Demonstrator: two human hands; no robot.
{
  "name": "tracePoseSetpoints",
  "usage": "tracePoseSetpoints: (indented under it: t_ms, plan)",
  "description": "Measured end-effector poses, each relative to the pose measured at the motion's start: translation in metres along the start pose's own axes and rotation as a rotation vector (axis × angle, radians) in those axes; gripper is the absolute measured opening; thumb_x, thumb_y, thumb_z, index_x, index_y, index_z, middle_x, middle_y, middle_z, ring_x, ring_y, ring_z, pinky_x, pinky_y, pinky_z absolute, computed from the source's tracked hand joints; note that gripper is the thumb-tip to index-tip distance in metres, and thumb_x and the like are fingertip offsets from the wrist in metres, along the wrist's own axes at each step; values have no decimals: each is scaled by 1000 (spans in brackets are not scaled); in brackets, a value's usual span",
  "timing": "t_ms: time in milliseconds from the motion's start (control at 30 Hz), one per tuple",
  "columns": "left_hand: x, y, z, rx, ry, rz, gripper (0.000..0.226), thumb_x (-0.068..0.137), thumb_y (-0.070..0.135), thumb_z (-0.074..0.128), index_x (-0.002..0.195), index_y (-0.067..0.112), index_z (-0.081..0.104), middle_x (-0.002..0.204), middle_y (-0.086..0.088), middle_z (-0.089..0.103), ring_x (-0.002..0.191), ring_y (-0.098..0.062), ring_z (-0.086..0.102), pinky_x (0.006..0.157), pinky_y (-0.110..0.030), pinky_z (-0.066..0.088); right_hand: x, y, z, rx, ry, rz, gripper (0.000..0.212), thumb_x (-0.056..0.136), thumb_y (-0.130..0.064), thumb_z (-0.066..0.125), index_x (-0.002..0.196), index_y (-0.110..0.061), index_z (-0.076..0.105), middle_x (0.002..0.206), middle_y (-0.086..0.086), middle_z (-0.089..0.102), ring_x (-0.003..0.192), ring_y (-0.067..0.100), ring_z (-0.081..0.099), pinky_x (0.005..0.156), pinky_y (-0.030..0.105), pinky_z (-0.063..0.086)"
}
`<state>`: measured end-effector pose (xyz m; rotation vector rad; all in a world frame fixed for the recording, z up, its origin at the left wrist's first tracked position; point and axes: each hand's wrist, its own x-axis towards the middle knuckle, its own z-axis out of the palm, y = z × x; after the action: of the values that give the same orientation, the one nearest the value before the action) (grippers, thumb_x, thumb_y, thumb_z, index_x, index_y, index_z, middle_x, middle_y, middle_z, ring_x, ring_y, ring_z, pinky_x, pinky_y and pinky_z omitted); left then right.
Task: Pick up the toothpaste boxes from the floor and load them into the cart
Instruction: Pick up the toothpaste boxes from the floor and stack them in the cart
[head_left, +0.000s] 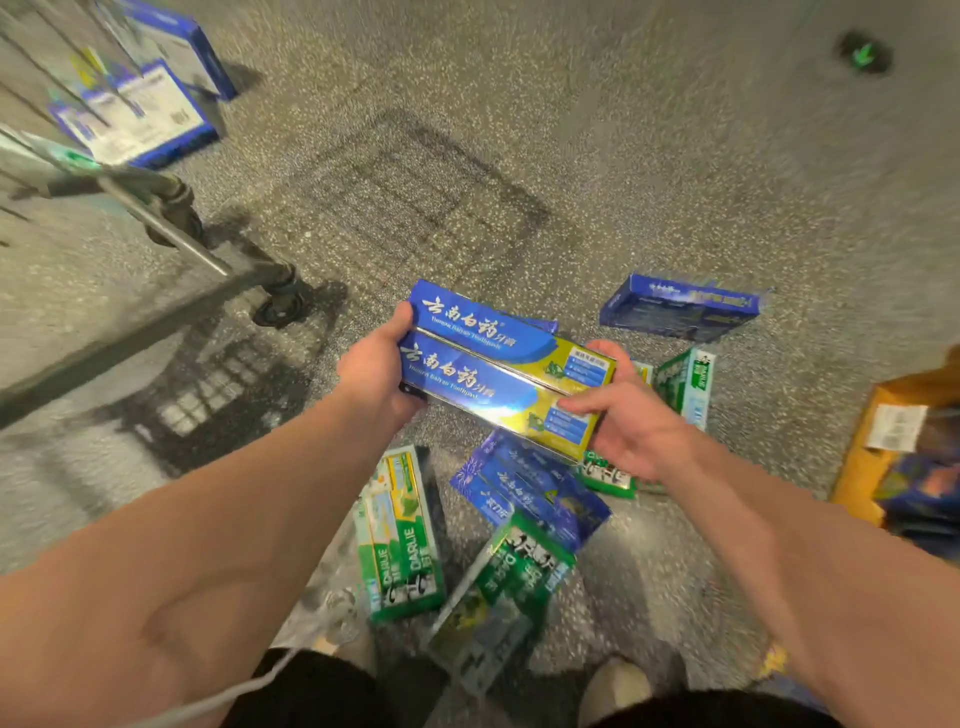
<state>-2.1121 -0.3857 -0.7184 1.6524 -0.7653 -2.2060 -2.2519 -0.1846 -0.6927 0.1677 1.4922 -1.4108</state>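
Blue pack (488, 364) clamped at both ends: the left hand (376, 371) curls its fingers (400, 319) round the left end, while the right hand (631, 421) pinches the yellow end, thumb across the top. It's up off the floor (519, 156), level between the hands, right above the pile. Green boxes (400, 535) and more blue ones lie beneath. The cart (156, 208) stands up left, with blue-edged boxes (140, 114) seemingly inside. My call: hold both ends firm, swing left, clear the rim and lay it flat, because that glossy wrap could slip.
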Motion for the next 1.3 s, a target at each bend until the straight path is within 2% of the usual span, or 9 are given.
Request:
tracePoseSetpoints:
  t_ms: [200, 367, 467, 567, 667, 767, 933, 1100, 1300]
  plan:
    - [-177, 136, 5, -18, 15, 45, 23, 89, 29, 80, 99, 10, 70, 88, -6, 80, 65, -22, 75, 64, -46, 64, -169, -129, 70, -160, -69, 21, 64, 73, 9, 76, 117, -28, 50, 112, 7, 71, 97, 28, 67, 100, 71, 42]
    - [-323, 253, 9, -58, 50, 111, 23, 86, 22, 83, 96, 8, 67, 73, -6, 76, 60, -25, 72, 57, -42, 61, -309, -236, 141, -275, -129, -72, 84, 50, -1, 88, 119, -24, 46, 104, 11, 71, 94, 30, 66, 97, 70, 47]
    - [-405, 315, 6, -74, 2, 153, 26, 87, 25, 82, 101, 10, 67, 83, -9, 76, 65, -27, 72, 69, -50, 62, -386, -291, 180, -326, -159, -125, 83, 49, 0, 88, 117, -23, 45, 105, 15, 67, 92, 30, 65, 81, 55, 57]
    - [-473, 361, 1, -97, -86, 246, 22, 90, 26, 79, 101, 10, 69, 96, -13, 76, 75, -29, 72, 85, -57, 60, -449, -335, 214, -360, -201, -157, 72, 59, 3, 82, 115, -23, 45, 87, 9, 69, 74, 25, 64, 64, 42, 57]
    - [-534, 390, -11, -138, -137, 334, 38, 88, 24, 80, 118, 4, 69, 109, -14, 77, 92, -33, 75, 76, -51, 63, -505, -367, 241, -517, -275, -184, 53, 67, 1, 80, 104, -19, 48, 74, 6, 67, 62, 20, 65, 52, 35, 57]
    - [-588, 409, -30, -166, -140, 400, 27, 89, 21, 79, 108, 5, 70, 102, -13, 78, 83, -29, 76, 62, -42, 63, -549, -389, 265, -700, -331, -187, 47, 59, -7, 86, 92, -16, 53, 74, 8, 66, 60, 21, 66, 52, 39, 60]
    - [-647, 430, -77, -235, -125, 459, 43, 86, 19, 83, 120, 0, 68, 103, -15, 79, 90, -34, 77, 84, -60, 60, -597, -404, 311, -1037, -426, -170, 62, 64, -12, 90, 116, -23, 59, 102, 12, 73, 84, 26, 65, 52, 28, 55]
    - [-663, 452, -123, -222, -137, 458, 37, 91, 26, 77, 120, 6, 69, 110, -13, 78, 90, -30, 78, 65, -47, 61, -609, -395, 367, -1217, -450, -187, 69, 58, -19, 92, 118, -15, 61, 97, 6, 74, 78, 20, 62, 51, 23, 44]
    - [-630, 510, -188, -7, -76, 532, 35, 95, 39, 71, 115, 11, 70, 107, -5, 77, 94, -25, 74, 87, -47, 59, -569, -380, 450, -1202, -430, -274, 66, 60, -9, 91, 119, -12, 62, 97, 9, 75, 79, 21, 60, 53, 24, 39]
